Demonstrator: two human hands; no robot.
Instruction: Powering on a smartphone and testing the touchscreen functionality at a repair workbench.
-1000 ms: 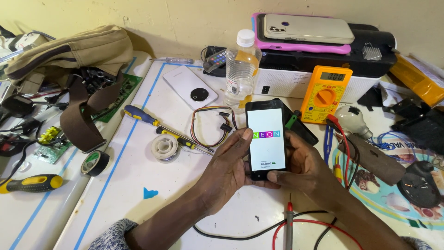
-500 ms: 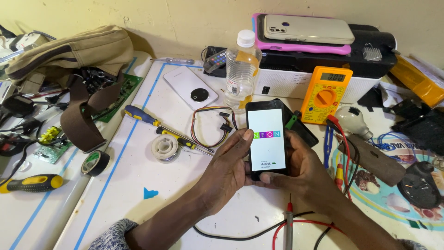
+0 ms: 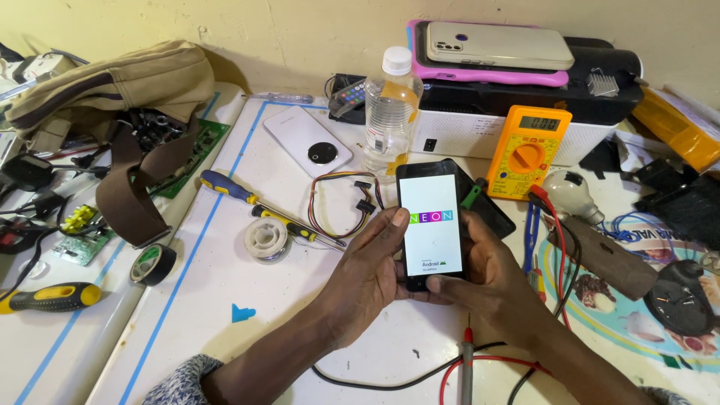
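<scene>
Head view: black phone (image 3: pixel 430 225), white screen lit.

Phone screen (image 3: pixel 430 223) — small mark newly below logo

Both forearms enter from the near edge and converge toward the middle. Left hand (image 3: pixel 367 274) cupped, palm turned inward, thumb stretched up and to the right, fingers curled underneath, mostly hidden. Right hand (image 3: pixel 487 274) mirrors it from the right, thumb lying low across the near end, fingers apparently wrapped behind. Hands close together, possibly touching at the near side.
</scene>
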